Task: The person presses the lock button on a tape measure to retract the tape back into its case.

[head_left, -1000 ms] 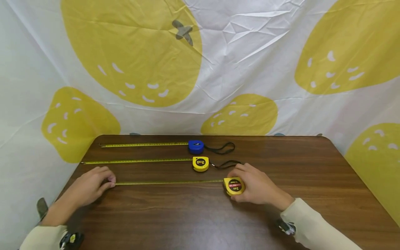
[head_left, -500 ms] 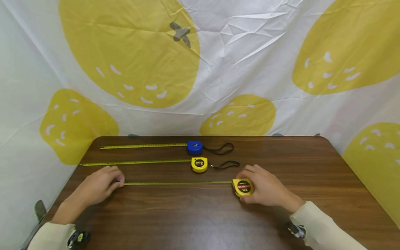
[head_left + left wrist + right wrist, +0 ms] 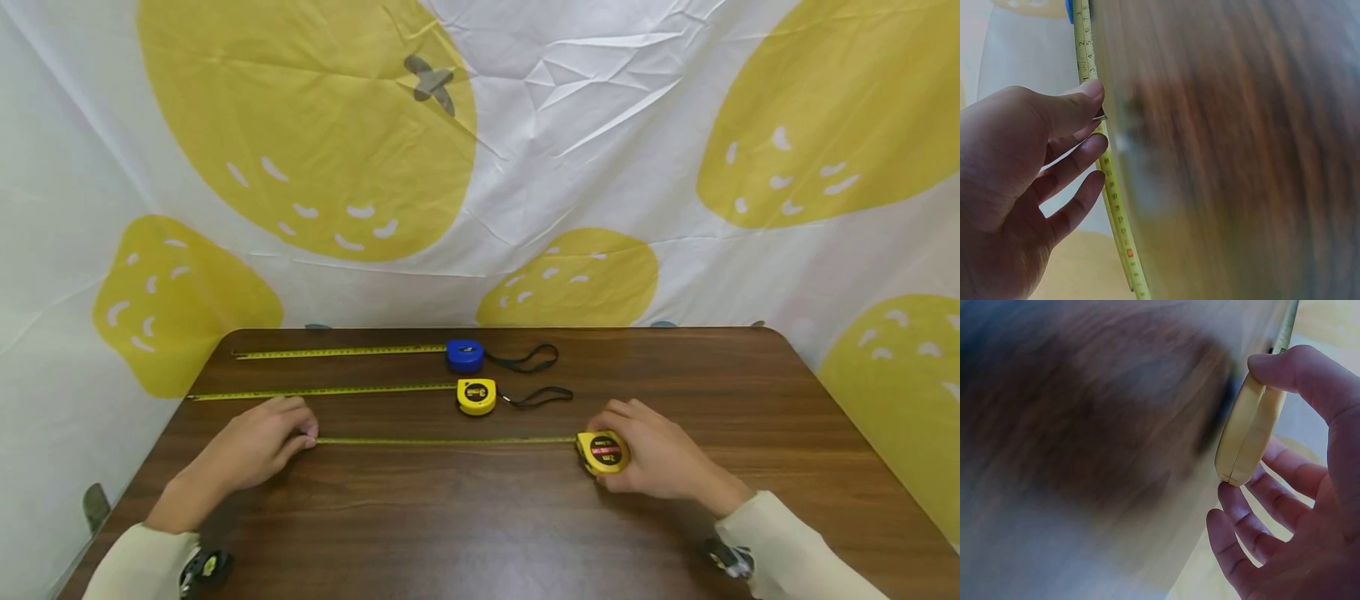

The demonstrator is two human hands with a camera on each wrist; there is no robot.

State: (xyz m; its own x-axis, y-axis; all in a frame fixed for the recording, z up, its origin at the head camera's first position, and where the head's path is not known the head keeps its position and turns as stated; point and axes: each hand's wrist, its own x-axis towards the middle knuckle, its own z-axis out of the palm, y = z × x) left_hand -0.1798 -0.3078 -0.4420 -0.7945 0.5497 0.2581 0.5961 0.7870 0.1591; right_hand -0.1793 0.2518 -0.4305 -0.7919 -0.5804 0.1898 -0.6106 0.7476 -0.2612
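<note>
A yellow 2 m tape measure (image 3: 606,452) is held at the right in my right hand (image 3: 660,454), thumb and fingers on opposite sides of its case. Its narrow yellow blade (image 3: 450,442) runs out straight to the left. My left hand (image 3: 258,442) pinches the blade's end between thumb and fingers; the metal end tab (image 3: 1100,117) pokes out in the left wrist view. Behind lies a yellow 3 m tape measure (image 3: 476,397) with its blade extended left. Farther back sits a blue tape measure (image 3: 465,357), also drawn out to the left.
Black wrist straps trail right from the blue tape measure (one strap (image 3: 532,360)) and from the 3 m one (the other strap (image 3: 540,397)). All lie on a dark wooden table (image 3: 465,525). A white cloth (image 3: 570,167) printed with yellow fruit hangs behind it.
Both hands have shifted rightward together, carrying the 2 m tape measure and its stretched blade with them. The blade's drawn-out length looks about the same. The other two tape measures stay where they lie.
</note>
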